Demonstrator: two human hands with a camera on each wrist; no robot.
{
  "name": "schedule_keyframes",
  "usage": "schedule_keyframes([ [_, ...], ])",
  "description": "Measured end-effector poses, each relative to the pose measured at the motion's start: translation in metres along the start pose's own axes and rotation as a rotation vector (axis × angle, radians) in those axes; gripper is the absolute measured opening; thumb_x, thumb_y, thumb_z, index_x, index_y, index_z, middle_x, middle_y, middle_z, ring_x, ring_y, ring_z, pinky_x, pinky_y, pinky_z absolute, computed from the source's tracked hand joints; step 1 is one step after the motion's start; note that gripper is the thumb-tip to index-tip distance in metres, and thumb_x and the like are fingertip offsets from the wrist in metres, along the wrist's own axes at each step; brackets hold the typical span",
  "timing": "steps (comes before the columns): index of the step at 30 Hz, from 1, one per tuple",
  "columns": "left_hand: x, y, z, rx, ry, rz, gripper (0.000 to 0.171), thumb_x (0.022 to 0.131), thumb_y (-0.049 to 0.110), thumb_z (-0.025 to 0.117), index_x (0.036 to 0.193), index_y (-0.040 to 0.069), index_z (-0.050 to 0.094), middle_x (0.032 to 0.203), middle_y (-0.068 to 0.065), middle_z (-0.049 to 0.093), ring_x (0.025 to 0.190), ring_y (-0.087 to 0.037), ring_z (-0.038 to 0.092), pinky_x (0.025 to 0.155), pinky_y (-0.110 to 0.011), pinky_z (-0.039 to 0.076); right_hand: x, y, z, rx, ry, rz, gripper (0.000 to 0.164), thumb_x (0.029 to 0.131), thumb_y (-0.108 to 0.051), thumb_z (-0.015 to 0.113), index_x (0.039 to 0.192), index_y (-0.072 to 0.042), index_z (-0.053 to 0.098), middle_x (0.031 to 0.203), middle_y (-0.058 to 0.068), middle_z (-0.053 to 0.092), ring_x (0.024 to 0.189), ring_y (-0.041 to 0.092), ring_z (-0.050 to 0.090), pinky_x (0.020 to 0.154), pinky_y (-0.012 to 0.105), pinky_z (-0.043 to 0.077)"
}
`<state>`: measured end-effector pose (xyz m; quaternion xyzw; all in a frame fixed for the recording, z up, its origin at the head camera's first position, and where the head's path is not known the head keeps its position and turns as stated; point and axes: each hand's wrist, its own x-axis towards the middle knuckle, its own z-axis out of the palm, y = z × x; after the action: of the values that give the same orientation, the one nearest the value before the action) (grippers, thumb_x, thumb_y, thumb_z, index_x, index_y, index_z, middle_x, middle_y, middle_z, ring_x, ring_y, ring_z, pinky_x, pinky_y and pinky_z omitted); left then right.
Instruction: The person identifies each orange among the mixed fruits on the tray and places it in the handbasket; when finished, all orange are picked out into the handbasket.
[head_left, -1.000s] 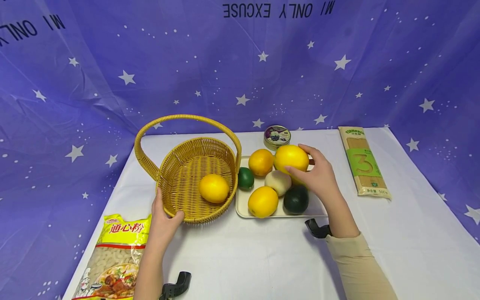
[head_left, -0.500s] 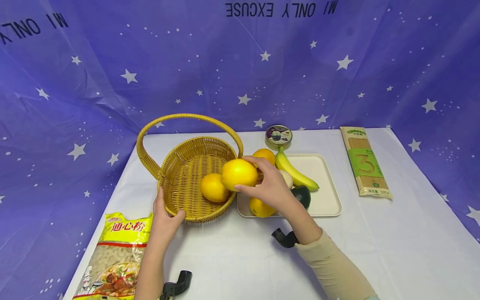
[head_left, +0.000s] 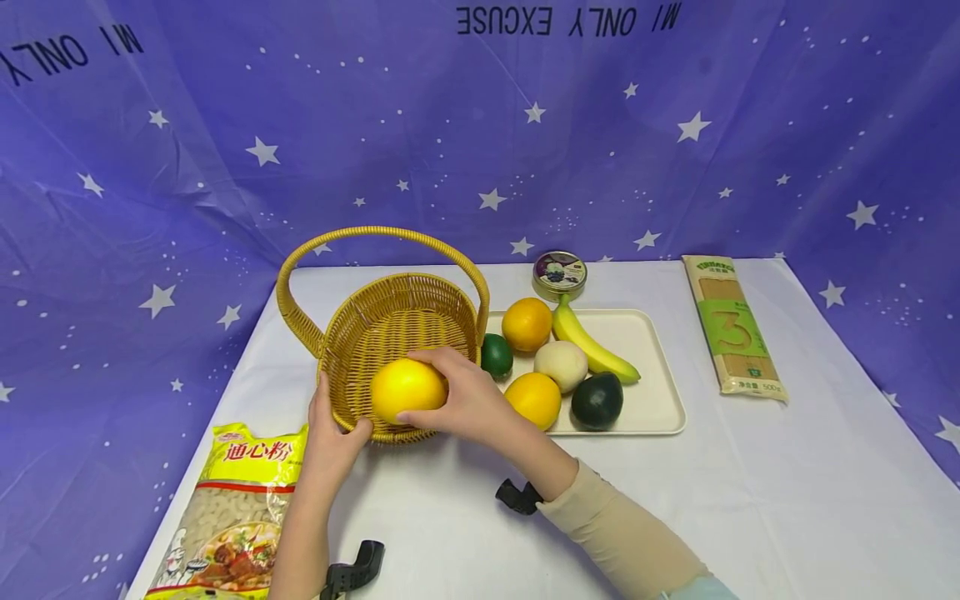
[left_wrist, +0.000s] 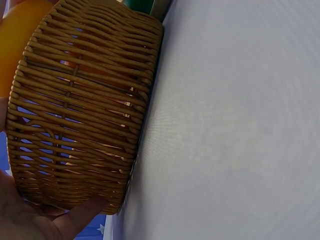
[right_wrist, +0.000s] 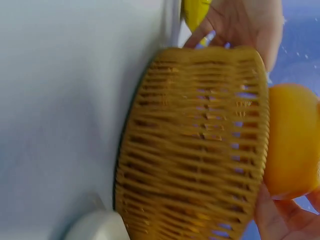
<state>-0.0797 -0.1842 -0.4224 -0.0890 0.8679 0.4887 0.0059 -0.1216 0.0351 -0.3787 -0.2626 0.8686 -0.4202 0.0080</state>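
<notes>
My left hand point(head_left: 330, 433) grips the near left side of a woven wicker basket point(head_left: 390, 296) with a tall arched handle, its thumb pressing the weave in the left wrist view. My right hand point(head_left: 472, 404) holds a large yellow oval fruit point(head_left: 405, 390), thumb on the near side and fingers over the far side. That fruit is over the basket opening; in the right wrist view the fruit point(right_wrist: 292, 140) shows just above the rim. The other yellow fruit in the basket is hidden behind it and the right hand.
Right of the basket, a cream tray point(head_left: 637, 333) bears an orange fruit point(head_left: 527, 325), a banana point(head_left: 596, 346) and several others. Behind it stands a round tin point(head_left: 559, 275). A noodle pack point(head_left: 735, 329) lies far right, a macaroni bag point(head_left: 232, 508) front left.
My right hand has carried the yellow fruit left from above the tray to over the basket, uncovering the banana. The left hand has kept its grip on the basket.
</notes>
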Motion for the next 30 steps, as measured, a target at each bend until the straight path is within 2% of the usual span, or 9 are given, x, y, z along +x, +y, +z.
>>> schedule_keyframes([
  [6,0.000,0.000,0.000,0.006,-0.004,0.000,0.097,0.085,0.014,0.057,0.154,0.016,-0.012,0.158,-0.022,0.000,0.142,-0.040,0.011,0.110,-0.057,0.018,0.001,-0.002,0.009,-0.070,-0.022,-0.030,0.072,0.073,-0.046,0.080,0.135,-0.019,0.055,0.128,-0.003,0.055,0.110,0.014,0.056,0.090,0.033,0.048],
  [17,0.000,0.000,0.000,-0.001,-0.015,-0.011,0.097,0.086,0.015,0.056,0.154,0.018,-0.013,0.159,-0.019,-0.003,0.143,-0.038,0.009,0.111,-0.056,0.017,-0.001,-0.003,0.015,-0.276,-0.015,-0.100,0.072,0.074,-0.048,0.078,0.136,-0.020,0.054,0.127,0.000,0.056,0.114,0.018,0.054,0.091,0.036,0.047],
  [27,0.001,-0.003,0.001,0.001,-0.003,-0.008,0.098,0.085,0.016,0.057,0.155,0.017,-0.011,0.159,-0.019,-0.001,0.143,-0.038,0.010,0.111,-0.055,0.017,-0.001,-0.009,0.025,-0.449,0.010,-0.143,0.072,0.076,-0.050,0.077,0.138,-0.023,0.053,0.127,0.000,0.054,0.109,0.022,0.052,0.085,0.034,0.049],
  [30,0.000,-0.003,0.000,0.002,-0.002,0.000,0.097,0.086,0.016,0.057,0.155,0.016,-0.011,0.158,-0.020,-0.001,0.143,-0.038,0.010,0.111,-0.055,0.017,-0.001,-0.009,0.028,-0.464,0.000,-0.137,0.070,0.077,-0.049,0.076,0.138,-0.023,0.053,0.129,0.000,0.053,0.108,0.022,0.052,0.085,0.034,0.049],
])
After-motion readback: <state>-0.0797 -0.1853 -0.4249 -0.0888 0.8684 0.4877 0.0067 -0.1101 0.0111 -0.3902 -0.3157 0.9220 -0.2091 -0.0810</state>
